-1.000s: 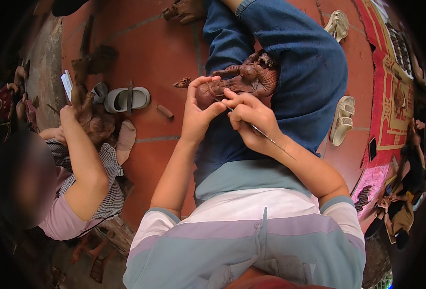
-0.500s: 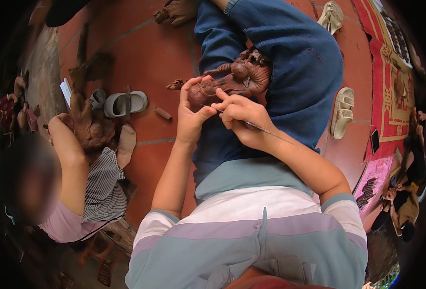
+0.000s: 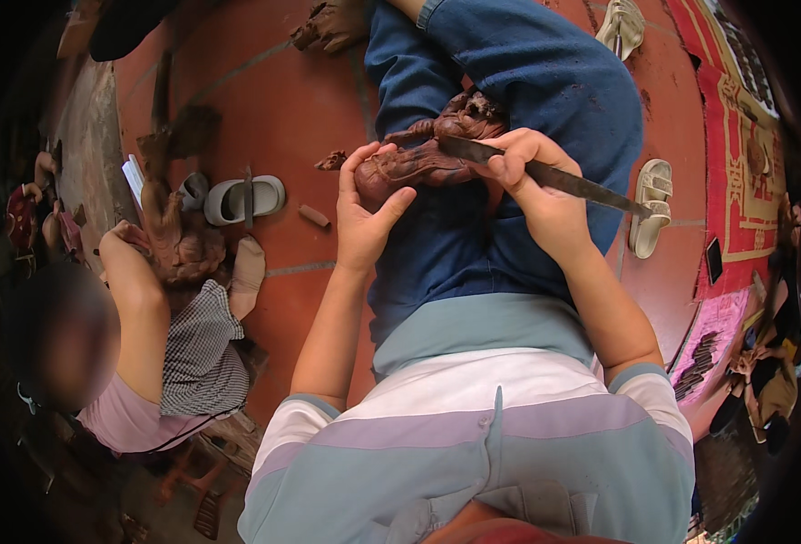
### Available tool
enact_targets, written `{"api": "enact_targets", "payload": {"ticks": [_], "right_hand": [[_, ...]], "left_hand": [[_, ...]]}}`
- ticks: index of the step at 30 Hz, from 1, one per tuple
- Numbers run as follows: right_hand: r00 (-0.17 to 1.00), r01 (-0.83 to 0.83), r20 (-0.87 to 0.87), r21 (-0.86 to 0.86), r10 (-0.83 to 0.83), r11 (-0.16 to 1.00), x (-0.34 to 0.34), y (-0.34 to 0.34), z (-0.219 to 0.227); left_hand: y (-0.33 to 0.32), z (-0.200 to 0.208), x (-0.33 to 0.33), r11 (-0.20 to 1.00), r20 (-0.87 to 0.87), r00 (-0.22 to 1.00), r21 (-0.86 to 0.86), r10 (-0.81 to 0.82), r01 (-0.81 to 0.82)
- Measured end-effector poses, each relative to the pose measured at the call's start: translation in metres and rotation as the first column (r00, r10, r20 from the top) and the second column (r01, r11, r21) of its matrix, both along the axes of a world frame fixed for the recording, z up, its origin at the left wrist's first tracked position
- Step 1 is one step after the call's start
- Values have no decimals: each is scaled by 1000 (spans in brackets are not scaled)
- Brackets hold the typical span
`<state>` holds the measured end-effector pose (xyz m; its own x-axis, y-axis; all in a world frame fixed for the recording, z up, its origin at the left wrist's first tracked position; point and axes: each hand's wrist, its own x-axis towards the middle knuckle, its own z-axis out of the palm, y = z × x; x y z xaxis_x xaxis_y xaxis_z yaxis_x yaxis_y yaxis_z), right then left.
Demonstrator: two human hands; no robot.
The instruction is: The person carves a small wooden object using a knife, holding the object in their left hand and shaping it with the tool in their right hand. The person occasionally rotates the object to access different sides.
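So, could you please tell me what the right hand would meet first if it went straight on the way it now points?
The right hand, holding the dark tool, would likely meet the carving first, just ahead to its left; whether hand and carving touch now is unclear from this view.

From the wearer's head, one fisheye view faces down, close above the striped shirt (image 3: pixel 418 453).
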<state>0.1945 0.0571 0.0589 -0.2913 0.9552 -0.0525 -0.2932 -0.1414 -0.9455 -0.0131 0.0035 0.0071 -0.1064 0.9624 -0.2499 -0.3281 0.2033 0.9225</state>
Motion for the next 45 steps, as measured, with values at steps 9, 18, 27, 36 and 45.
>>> {"api": "enact_targets", "payload": {"ticks": [9, 18, 27, 36, 45], "right_hand": [[987, -19, -160, -117, 0, 993, -6, -7, -4], [946, -243, 282, 283, 162, 928, -40, -8, 1], [867, -384, 443, 300, 229, 873, -51, 6, -2], [824, -474, 434, 175, 365, 863, -48, 21, 7], [761, -473, 620, 327, 193, 818, -52, 8, 27]], "left_hand": [[8, -11, -6, 997, 37, 996, -9, 81, -81], [-3, -4, -4, 984, 12, 998, 170, -63, 60], [-1, -17, -1, 980, 49, 999, 197, 16, -26], [-1, -19, 17, 968, 118, 975, 147, 187, -203], [6, -33, 26, 933, -72, 943, 185, 326, -308]]}}
